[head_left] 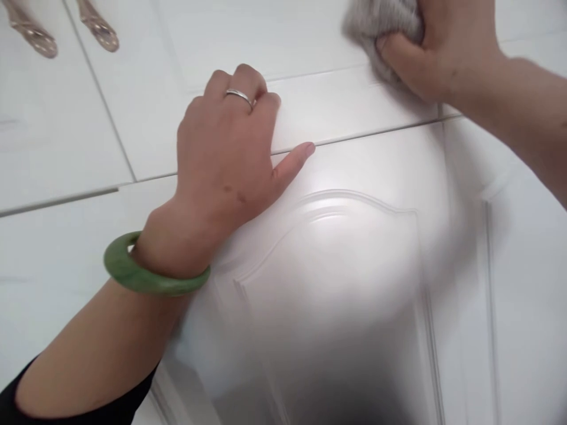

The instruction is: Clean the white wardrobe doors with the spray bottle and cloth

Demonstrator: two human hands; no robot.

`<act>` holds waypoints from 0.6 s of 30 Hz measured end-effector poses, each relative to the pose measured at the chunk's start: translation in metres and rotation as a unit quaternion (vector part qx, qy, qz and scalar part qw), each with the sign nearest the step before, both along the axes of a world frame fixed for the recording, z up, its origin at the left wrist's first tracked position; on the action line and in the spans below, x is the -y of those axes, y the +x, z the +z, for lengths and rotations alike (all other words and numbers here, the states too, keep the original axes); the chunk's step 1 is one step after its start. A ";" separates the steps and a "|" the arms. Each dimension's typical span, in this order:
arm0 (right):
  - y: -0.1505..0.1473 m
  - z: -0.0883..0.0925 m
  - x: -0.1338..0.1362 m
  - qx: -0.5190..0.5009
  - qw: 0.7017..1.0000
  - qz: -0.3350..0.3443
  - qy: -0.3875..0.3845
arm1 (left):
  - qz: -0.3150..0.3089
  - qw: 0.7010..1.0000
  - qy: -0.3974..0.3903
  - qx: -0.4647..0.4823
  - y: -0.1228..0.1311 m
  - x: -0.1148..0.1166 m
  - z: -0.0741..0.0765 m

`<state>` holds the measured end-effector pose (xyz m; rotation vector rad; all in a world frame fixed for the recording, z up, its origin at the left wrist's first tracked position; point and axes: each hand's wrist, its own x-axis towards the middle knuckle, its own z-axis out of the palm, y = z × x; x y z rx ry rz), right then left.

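**A:** What's closest in view?

**B:** A black sleeve (13,407) at the bottom left, then a bare forearm with a green bangle (150,283) around the wrist. The bangle hangs loose and touches neither the door nor the drawer.

**A:** And the left hand (224,150)?

**B:** It lies palm down across the seam, holding nothing. The fingers are curled together on the white drawer front (336,112), with a silver ring (239,96) on one of them. The thumb (295,162) stands apart from them, its tip at the seam (376,131).

**A:** What's below that seam?

**B:** A white cabinet door (336,283) with a raised arched panel moulding (328,198), and a bright glare across it.

**A:** Where's the cloth?

**B:** The right hand (434,53) has its fingers clamped around a bunched grey cloth (381,29). Hand and cloth are up at the top edge of the frame, pressed against the same drawer front, just above the seam and well apart from the left hand.

**A:** Anything further off?

**B:** More white drawer fronts, and two gold-toned handles (34,38) at the top left, cut off by the frame.
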<state>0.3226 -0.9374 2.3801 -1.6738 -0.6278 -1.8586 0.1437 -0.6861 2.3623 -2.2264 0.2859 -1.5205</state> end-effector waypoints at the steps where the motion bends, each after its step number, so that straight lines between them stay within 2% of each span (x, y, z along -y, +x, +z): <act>1: -0.001 -0.017 0.002 -0.002 0.999 -0.036 -0.018 | 0.009 1.000 -0.005 0.000 0.000 0.001 0.000; 3: -0.002 -0.042 0.005 0.009 0.997 -0.047 -0.067 | 0.021 1.000 -0.014 -0.002 0.000 0.003 0.000; 6: -0.006 -0.062 0.005 0.033 0.990 0.014 -0.136 | 0.040 0.999 -0.009 0.005 0.001 0.002 0.001; 8: -0.009 -0.063 -0.002 0.048 0.979 0.054 -0.189 | 0.049 0.999 0.012 0.017 0.003 -0.002 0.004; 11: -0.009 -0.054 -0.014 0.100 0.960 0.090 -0.245 | 0.044 0.997 0.059 0.033 0.005 -0.008 0.009; 14: 0.000 -0.045 -0.015 0.135 0.952 0.115 -0.248 | 0.034 0.994 0.094 0.048 0.005 -0.012 0.011; 18: 0.016 -0.049 0.009 0.103 0.961 0.132 -0.218 | 0.059 0.990 0.110 0.065 0.002 -0.011 0.010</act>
